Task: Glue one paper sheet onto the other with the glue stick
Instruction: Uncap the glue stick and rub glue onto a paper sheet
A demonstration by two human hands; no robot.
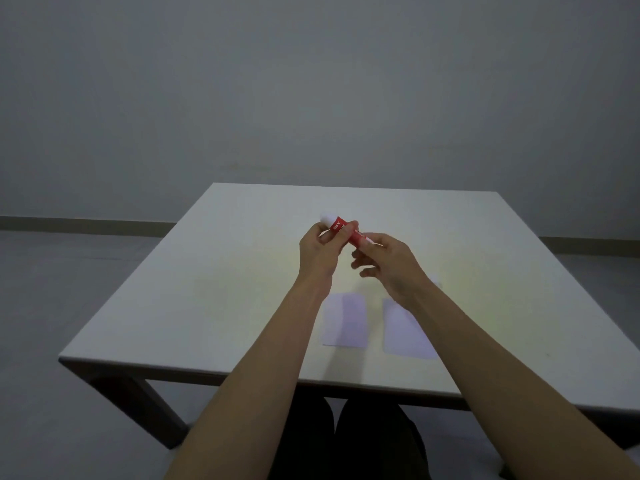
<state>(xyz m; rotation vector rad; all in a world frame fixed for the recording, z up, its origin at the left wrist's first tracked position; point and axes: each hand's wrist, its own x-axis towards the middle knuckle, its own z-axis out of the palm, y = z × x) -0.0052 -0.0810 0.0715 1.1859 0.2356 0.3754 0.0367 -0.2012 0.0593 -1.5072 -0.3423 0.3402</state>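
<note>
Glue stick light, rigid, slick: my left hand fingers pinch its barrel, right hand fingers pinch the base.

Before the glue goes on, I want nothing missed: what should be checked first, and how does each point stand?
1. Glue stick held in both hands, left hand and right hand: ok.
2. Cap off: cannot tell.
3. Left paper sheet flat on the table: ok.
4. Right paper sheet fully visible: not ok, forearm covers part.
5. Sheets apart, not overlapping: ok.
</note>
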